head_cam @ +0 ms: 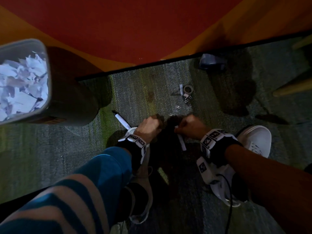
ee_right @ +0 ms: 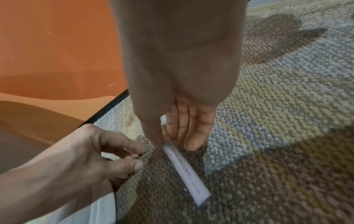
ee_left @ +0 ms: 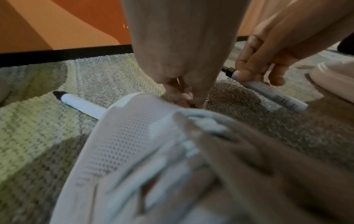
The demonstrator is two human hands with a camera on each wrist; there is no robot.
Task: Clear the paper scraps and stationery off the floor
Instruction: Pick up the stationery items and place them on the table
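Observation:
I crouch over a grey-green carpet (head_cam: 67, 149). My right hand (head_cam: 187, 126) pinches the upper end of a white marker (head_cam: 182, 143) between thumb and fingers (ee_right: 191, 136); the marker (ee_right: 184, 168) slants down onto the carpet. Just left of it, my left hand (head_cam: 152, 124) has its fingers (ee_right: 122, 156) curled at the carpet and pinches what looks like a small metal paper clip (ee_left: 178, 81). A second white marker (head_cam: 120, 119) with a black cap lies on the floor to the left, partly behind my shoe (ee_left: 124, 144). Several loose paper clips (head_cam: 187, 102) and a tape roll (head_cam: 188, 89) lie beyond the hands.
A grey bin (head_cam: 48, 73) full of torn paper scraps stands at the left. An orange-red wall (head_cam: 135, 31) with a black skirting runs behind. A blue-grey object (head_cam: 211, 62) sits by the skirting, and a wooden leg (head_cam: 290, 88) at the right. My white shoe (head_cam: 255, 139) is beside the right hand.

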